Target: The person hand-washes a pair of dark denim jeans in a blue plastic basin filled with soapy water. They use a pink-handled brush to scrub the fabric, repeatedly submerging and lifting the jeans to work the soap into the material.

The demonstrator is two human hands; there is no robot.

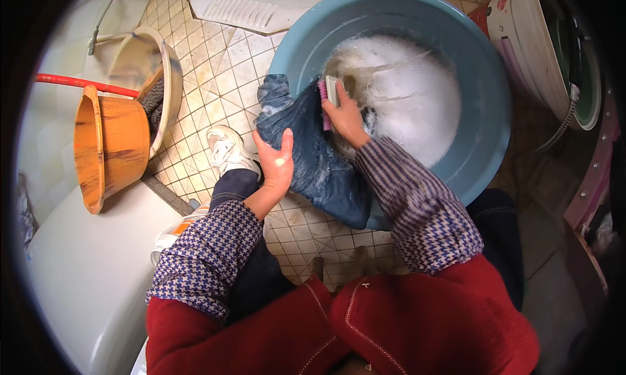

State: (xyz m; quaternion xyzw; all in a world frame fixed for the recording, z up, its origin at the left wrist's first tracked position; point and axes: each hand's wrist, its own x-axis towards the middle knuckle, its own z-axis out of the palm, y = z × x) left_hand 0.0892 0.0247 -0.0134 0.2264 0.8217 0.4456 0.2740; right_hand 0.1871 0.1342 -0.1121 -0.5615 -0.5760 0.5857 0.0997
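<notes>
A large blue plastic tub [481, 72] stands on the floor, with foamy water [411, 101] in it. Wet blue cloth, seemingly a denim garment [313, 145], hangs over the tub's near left rim and partly into the foam. My left hand [276, 162] grips the garment at its left edge, thumb on top. In my right hand [345, 116] is a scrubbing brush [332, 92] with a white back and pink bristles, tilted on its side, bristles towards the garment. Whether the bristles touch the cloth is hard to tell.
A squat toilet pan [254, 8] lies beyond the tub. To the left are an orange basin [122, 145], a cream basin [168, 82] holding dark cloth, and a white tub-like surface [98, 243]. A white bucket [528, 47] and a metal hose [562, 126] are at the right.
</notes>
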